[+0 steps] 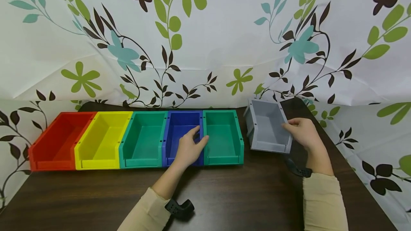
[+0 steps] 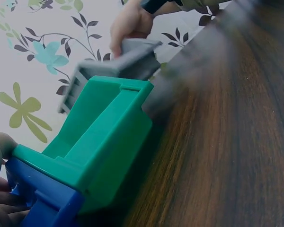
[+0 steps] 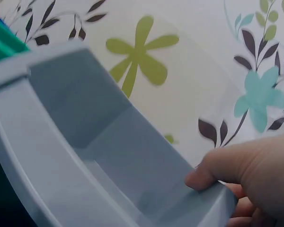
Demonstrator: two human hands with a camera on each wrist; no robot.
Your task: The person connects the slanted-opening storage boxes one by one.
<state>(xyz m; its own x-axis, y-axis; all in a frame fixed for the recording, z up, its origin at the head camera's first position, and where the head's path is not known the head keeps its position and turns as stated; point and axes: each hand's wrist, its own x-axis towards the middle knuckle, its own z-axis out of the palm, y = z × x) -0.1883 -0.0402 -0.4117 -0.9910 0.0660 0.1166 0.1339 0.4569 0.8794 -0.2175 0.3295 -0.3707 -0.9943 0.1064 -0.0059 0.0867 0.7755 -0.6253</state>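
Observation:
My right hand (image 1: 303,131) grips the grey bin (image 1: 268,122) by its right side wall, thumb inside and the other fingers outside. In the right wrist view this bin (image 3: 132,142) is tilted and fills much of the picture. It stands a little apart from the right-hand green bin (image 1: 221,136). My left hand (image 1: 189,149) reaches over the blue bin (image 1: 179,118) and pinches the side walls where it meets that green bin, thumb on the green side, fingers inside the blue. Both bins (image 2: 111,137) show at the left hand in the left wrist view.
Left of the blue bin stand another green bin (image 1: 144,138), a yellow bin (image 1: 104,138) and a red bin (image 1: 65,138), side by side. All rest on a dark wooden table (image 1: 244,199). A leaf-patterned cloth (image 1: 205,45) hangs behind.

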